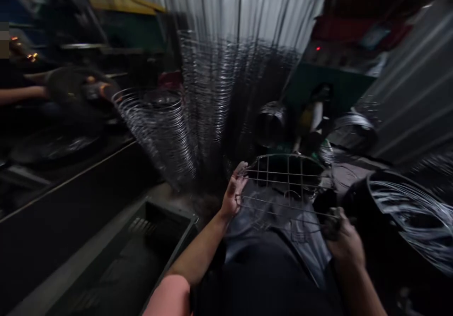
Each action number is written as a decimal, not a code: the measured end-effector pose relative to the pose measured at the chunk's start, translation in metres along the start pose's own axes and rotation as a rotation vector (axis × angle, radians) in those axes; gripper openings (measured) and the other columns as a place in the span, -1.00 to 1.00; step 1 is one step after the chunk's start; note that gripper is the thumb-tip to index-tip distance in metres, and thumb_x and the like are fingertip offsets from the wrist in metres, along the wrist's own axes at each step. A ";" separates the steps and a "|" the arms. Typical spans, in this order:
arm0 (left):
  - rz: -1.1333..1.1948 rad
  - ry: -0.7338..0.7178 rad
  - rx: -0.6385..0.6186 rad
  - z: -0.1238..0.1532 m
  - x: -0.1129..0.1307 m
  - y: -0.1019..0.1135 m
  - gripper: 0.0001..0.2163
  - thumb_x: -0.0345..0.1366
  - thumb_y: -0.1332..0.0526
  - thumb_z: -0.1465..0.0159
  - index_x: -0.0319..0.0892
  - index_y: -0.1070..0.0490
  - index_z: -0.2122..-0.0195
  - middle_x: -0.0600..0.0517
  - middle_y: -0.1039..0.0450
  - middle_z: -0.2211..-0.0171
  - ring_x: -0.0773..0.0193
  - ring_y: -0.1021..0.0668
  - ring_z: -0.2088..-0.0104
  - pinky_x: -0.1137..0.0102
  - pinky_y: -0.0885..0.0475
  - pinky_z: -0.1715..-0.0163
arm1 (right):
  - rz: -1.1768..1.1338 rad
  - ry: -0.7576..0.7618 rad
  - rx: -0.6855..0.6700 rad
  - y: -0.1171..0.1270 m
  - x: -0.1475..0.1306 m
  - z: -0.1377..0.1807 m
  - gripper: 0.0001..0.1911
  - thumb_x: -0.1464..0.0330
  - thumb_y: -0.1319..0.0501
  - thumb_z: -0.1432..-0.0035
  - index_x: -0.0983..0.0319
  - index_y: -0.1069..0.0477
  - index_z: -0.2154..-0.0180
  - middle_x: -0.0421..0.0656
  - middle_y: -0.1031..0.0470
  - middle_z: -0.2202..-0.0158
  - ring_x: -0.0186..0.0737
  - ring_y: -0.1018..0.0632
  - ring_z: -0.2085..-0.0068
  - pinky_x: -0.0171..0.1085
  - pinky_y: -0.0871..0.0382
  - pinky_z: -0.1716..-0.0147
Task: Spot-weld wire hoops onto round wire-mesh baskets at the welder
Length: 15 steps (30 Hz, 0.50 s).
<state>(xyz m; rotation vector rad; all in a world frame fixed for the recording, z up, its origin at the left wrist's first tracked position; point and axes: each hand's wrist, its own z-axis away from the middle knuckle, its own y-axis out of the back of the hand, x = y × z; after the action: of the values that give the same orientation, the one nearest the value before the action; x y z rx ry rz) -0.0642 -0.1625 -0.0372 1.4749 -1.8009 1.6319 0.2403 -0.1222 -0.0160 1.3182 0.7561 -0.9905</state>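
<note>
A round-edged wire grid [289, 183] with crossed thin rods is held up in front of my lap. My left hand [235, 192] grips its left edge, with the fingertips at the ends of the rods. At the grid's lower right, my right hand [347, 240] is closed round its edge. A dark shape lies by the right fingers, too blurred to name. The lower part of the grid blends into the grey clothing on my legs.
Tall stacks of wire rings [221, 94] stand ahead, a leaning stack [163, 122] beside them. A green crate [170, 209] sits at lower left. A black drum [357, 198] on the right holds coiled wire [406, 202]. At far left, a co-worker's arm [21, 95] reaches near sparks.
</note>
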 end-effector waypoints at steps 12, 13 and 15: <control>-0.303 0.618 -0.077 -0.026 -0.072 0.011 -0.36 0.04 -0.30 -0.05 -0.05 -0.28 -0.15 -0.10 -0.24 -0.18 -0.03 -0.26 -0.20 0.11 -0.14 -0.16 | 0.415 -0.051 -0.114 0.014 0.078 -0.023 -0.76 0.23 -0.18 -0.06 0.23 -0.42 0.53 -0.14 -0.50 0.48 -0.16 -0.50 0.35 -0.32 -0.26 0.38; -0.340 0.653 -0.052 -0.025 -0.077 0.009 -0.36 0.01 -0.31 -0.04 -0.04 -0.28 -0.15 -0.09 -0.24 -0.18 -0.03 -0.28 -0.19 0.12 -0.19 -0.15 | 0.474 -0.024 -0.029 0.030 0.078 -0.030 -0.79 0.26 -0.15 -0.09 0.22 -0.46 0.48 -0.13 -0.53 0.42 -0.14 -0.51 0.30 -0.32 -0.27 0.34; -0.396 0.693 -0.012 -0.023 -0.085 0.005 -0.38 -0.05 -0.31 -0.05 -0.02 -0.27 -0.16 -0.08 -0.25 -0.18 -0.03 -0.31 -0.17 0.14 -0.25 -0.12 | 0.481 -0.003 0.191 0.064 0.077 -0.046 -0.78 0.29 -0.09 -0.15 0.19 -0.50 0.33 -0.12 -0.55 0.30 -0.14 -0.52 0.23 -0.31 -0.30 0.29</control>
<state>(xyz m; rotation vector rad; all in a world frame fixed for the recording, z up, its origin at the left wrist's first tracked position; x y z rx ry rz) -0.0407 -0.1034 -0.0983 0.9869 -1.0608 1.6332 0.3345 -0.0907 -0.0642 1.5685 0.3177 -0.6856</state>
